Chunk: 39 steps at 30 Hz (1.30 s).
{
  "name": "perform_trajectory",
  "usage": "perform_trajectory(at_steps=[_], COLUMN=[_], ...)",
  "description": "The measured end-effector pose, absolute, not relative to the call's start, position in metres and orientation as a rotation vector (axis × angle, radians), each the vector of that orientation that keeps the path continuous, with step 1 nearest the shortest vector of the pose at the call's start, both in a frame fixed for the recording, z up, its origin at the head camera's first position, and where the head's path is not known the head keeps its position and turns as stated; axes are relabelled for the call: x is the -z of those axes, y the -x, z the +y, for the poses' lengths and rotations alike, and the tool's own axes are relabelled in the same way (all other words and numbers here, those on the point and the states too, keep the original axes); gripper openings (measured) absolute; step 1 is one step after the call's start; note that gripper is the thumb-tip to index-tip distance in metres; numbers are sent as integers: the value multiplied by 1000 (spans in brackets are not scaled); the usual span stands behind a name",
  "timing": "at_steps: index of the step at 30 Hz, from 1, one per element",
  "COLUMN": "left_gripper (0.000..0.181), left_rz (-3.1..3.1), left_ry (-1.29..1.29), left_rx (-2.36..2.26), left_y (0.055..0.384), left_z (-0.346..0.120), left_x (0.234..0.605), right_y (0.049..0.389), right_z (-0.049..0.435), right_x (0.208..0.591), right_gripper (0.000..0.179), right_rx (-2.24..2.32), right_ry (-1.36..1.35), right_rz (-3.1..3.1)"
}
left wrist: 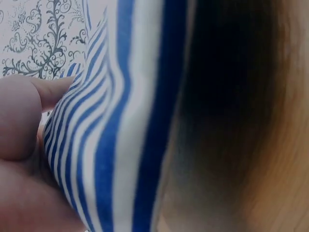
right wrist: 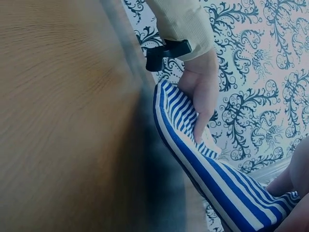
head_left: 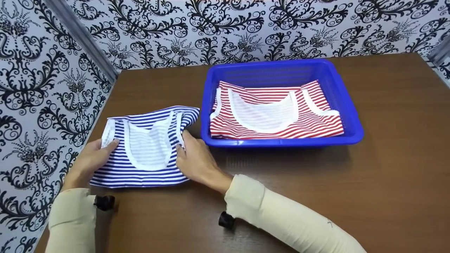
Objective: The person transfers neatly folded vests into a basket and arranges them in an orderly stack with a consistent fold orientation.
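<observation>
A folded blue-and-white striped tank top (head_left: pixel 147 179) with white trim is at the left of the table, its neckline facing up. My left hand (head_left: pixel 89 158) grips its left side, thumb on top. On the other side, my right hand (head_left: pixel 197 158) pinches the cloth by the white armhole trim. In the right wrist view, the tank top's striped edge (right wrist: pixel 212 179) stands off the table, with a dark shadow beside it. Striped cloth (left wrist: pixel 111 121) fills the middle of the left wrist view; the fingers underneath are mostly hidden.
Right of the hands stands a blue plastic basket (head_left: pixel 281 142) holding a folded red-and-white striped tank top (head_left: pixel 313 123). The brown wooden table (head_left: pixel 397 168) meets patterned wallpaper (head_left: pixel 246 38) at the back and left. A small black wrist mount (head_left: pixel 226 220) hangs at each sleeve.
</observation>
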<state>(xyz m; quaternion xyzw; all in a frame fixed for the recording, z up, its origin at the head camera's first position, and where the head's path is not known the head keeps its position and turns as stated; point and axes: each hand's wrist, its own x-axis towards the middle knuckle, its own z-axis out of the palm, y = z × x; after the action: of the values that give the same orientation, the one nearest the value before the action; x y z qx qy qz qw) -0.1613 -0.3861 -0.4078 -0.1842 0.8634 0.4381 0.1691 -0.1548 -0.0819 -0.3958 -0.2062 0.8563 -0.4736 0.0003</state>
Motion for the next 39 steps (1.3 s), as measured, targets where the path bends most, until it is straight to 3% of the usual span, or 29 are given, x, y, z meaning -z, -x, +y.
perform_trajectory(at_steps=[15,27,39], left_gripper=[73,78,72], left_rz=[2507,2528,2501], left_ry=[486,455,438], left_rx=[-1248,-1209,-1299], left_y=[166,169,172], left_z=[-373,-364,-353], left_x=[402,393,386], right_y=[156,153,161], right_z=[-72,-59,-42], right_x=[381,364,353], right_gripper=[12,19,37], right_rx=[1529,1550,1592], right_ry=[699,728,690], right_rz=[2661,2637,2559])
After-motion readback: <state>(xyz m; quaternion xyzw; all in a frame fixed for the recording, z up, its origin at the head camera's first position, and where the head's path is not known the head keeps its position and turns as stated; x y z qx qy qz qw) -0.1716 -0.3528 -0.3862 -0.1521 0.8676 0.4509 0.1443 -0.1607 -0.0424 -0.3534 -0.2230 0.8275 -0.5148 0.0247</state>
